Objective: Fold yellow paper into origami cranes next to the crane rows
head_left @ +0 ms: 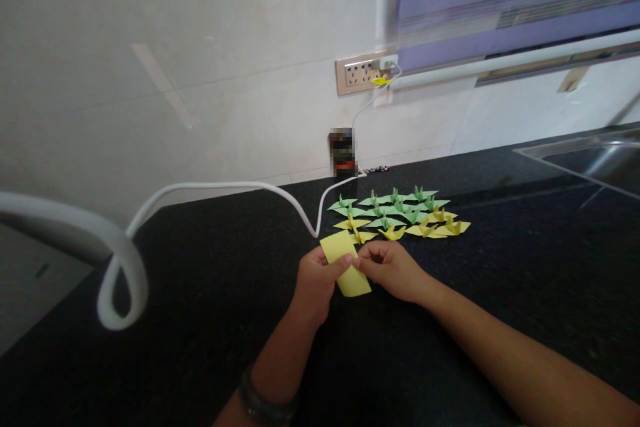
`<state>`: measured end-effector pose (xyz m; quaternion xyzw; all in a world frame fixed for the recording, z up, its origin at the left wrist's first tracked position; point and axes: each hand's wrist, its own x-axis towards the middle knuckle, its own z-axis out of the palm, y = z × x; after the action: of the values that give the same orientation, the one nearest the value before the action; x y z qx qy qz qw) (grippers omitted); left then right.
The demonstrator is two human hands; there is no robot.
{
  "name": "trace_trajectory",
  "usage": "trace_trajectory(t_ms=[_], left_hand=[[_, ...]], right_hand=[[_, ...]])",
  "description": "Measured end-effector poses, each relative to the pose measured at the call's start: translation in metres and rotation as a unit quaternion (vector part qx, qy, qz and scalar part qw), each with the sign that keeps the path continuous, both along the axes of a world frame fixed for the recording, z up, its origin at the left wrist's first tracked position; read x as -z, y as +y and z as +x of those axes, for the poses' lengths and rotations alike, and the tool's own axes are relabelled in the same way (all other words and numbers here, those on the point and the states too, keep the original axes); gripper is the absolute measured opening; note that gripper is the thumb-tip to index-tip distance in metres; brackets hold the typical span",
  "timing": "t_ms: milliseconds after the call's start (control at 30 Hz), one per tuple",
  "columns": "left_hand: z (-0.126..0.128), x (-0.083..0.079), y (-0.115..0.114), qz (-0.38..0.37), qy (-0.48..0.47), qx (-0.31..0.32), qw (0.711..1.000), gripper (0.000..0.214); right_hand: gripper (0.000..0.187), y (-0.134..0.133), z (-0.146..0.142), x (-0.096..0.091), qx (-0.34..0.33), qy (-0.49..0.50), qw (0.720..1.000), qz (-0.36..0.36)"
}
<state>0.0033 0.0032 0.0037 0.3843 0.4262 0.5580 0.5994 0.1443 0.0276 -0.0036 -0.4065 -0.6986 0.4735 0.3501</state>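
Black surface [200, 293] against a pale tiled wall. Both hands meet at centre, near edge: left hand [316, 280] and right hand [395, 270] pinch a folded yellow paper [345, 272]. Just beyond it sit rows of green and yellow paper cranes [400, 215]; white cable [215, 190] loops far left.

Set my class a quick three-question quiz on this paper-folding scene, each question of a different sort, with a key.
1. True or false: the left hand and right hand both grip the yellow paper.
2. The folded birds lie on the counter: A) beyond the hands, B) under the wrists, C) stacked in one pile.
3. Fill in: the birds are yellow and ____.
Key: 1 true; 2 A; 3 green.
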Motion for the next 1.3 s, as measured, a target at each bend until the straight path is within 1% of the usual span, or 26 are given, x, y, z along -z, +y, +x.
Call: trace_trajectory(t_ms=[133, 200, 300, 400, 500, 700, 867, 967, 1067, 1200, 1300], left_hand=[[0.0, 0.002, 0.0, -0.002, 0.01, 0.02, 1.0, 0.029], [0.0, 0.002, 0.0, -0.004, 0.014, 0.017, 1.0, 0.029], [0.001, 0.003, 0.001, -0.012, 0.023, -0.013, 1.0, 0.03], [-0.001, 0.005, 0.004, -0.013, 0.053, -0.065, 0.996, 0.028], [-0.004, 0.008, 0.006, 0.019, 0.083, -0.105, 0.991, 0.023], [-0.002, 0.009, 0.006, 0.056, 0.061, -0.129, 0.988, 0.021], [-0.003, 0.011, 0.005, 0.066, 0.088, -0.155, 0.982, 0.028], [-0.004, 0.01, 0.005, 0.061, 0.1, -0.16, 0.98, 0.027], [-0.003, 0.006, 0.004, 0.057, 0.089, -0.174, 0.979, 0.024], [-0.001, 0.003, 0.004, 0.066, 0.044, -0.209, 0.975, 0.02], [0.0, 0.003, 0.004, 0.067, 0.007, -0.193, 0.979, 0.018]], right_hand=[[0.023, 0.001, 0.001, 0.002, 0.001, 0.015, 1.0, -0.011], [0.023, 0.001, 0.001, 0.002, 0.0, 0.023, 1.0, -0.015], [0.023, 0.002, 0.001, 0.003, -0.002, 0.029, 0.999, -0.021], [0.022, 0.003, 0.002, 0.002, 0.006, 0.025, 0.999, -0.023], [0.022, 0.003, 0.003, 0.0, 0.01, 0.019, 1.0, -0.013], [0.022, 0.002, 0.003, -0.002, -0.001, 0.019, 1.0, -0.013], [0.022, 0.002, 0.003, -0.002, -0.008, 0.025, 0.999, -0.034], [0.022, 0.002, 0.003, -0.003, -0.007, 0.028, 0.999, -0.032], [0.022, 0.001, 0.003, -0.005, -0.011, 0.027, 0.999, -0.027], [0.023, -0.001, 0.002, -0.006, -0.012, 0.02, 0.999, -0.024], [0.023, -0.002, 0.001, -0.007, -0.01, 0.023, 0.999, -0.023]])
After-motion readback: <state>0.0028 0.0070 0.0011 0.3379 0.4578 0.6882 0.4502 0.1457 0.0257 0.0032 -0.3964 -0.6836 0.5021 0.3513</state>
